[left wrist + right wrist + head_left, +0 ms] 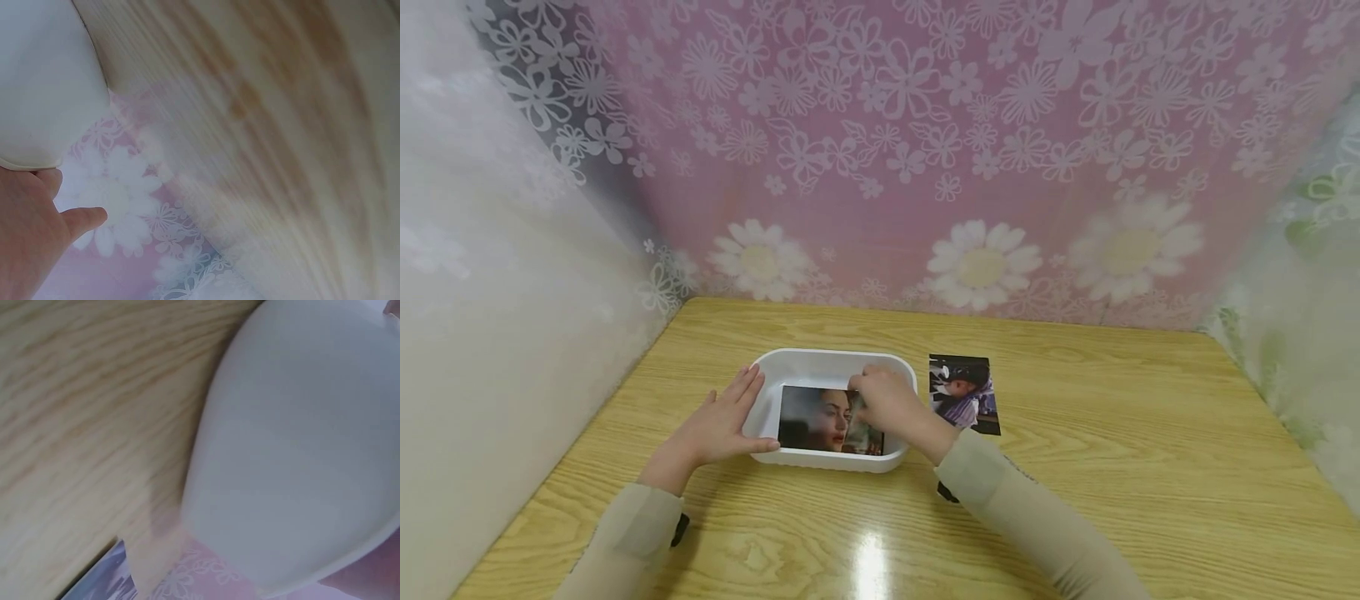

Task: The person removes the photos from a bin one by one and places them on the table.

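Note:
A white rectangular tub [835, 458] with rounded corners stands on the wooden table. Inside it lies a glossy photo print [808, 417] showing a face in close-up. My left hand [726, 421] rests on the tub's left end, fingers straight and spread along the rim, thumb on the front rim. My right hand [887, 404] reaches over the right end into the tub. Its fingers are curled and pinch the photo print near its right side, covering that upper corner. In the right wrist view the tub's outer wall [294, 444] hides most of this hand.
A second photo print [966, 396], with dark and purple tones, lies on the table [1112, 433] just right of the tub. A pink flowered sheet [887, 167] hangs behind the table. Pale sheets [512, 275] close in both sides.

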`<state>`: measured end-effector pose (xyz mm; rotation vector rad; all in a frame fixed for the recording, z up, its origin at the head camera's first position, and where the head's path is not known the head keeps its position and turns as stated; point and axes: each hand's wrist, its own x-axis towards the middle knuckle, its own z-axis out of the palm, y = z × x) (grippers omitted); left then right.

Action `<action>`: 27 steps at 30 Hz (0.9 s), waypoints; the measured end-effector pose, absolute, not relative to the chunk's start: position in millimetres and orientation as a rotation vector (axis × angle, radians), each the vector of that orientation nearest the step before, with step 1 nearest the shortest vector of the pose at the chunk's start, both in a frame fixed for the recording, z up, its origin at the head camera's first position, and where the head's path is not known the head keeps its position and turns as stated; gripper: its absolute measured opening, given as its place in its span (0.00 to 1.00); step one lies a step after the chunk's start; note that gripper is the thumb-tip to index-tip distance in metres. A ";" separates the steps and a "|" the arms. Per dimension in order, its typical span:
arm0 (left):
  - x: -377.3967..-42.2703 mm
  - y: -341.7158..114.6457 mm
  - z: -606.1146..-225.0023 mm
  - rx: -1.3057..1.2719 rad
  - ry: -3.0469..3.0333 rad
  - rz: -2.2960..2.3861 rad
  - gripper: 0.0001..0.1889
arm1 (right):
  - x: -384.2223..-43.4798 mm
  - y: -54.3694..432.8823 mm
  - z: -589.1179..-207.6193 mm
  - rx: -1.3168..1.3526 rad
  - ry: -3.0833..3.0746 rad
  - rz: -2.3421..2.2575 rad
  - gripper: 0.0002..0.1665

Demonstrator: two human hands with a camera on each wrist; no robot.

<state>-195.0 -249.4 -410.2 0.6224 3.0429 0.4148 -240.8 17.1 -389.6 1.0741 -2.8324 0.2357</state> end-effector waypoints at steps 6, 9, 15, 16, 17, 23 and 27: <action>-194.2 -249.0 -409.9 0.626 3.043 0.414 0.55 | -239.1 17.4 -384.6 1.116 -2.771 0.329 0.12; -194.1 -248.8 -409.1 0.619 3.038 0.411 0.55 | -239.2 17.8 -381.6 1.140 -2.761 0.397 0.09; -194.4 -248.1 -407.7 0.615 3.033 0.410 0.55 | -241.7 21.1 -378.1 1.177 -2.815 0.659 0.02; -194.4 -248.1 -407.6 0.614 3.033 0.408 0.55 | -242.2 21.7 -377.7 1.177 -2.827 0.703 0.02; -194.5 -248.0 -407.7 0.613 3.033 0.406 0.55 | -242.5 22.1 -377.2 1.178 -2.834 0.739 0.02; -195.3 -248.1 -409.1 0.618 3.040 0.398 0.55 | -242.5 23.8 -373.8 1.142 -2.817 0.773 0.02; -195.4 -248.6 -410.1 0.620 3.043 0.394 0.55 | -242.3 24.7 -374.2 1.090 -2.792 0.737 0.03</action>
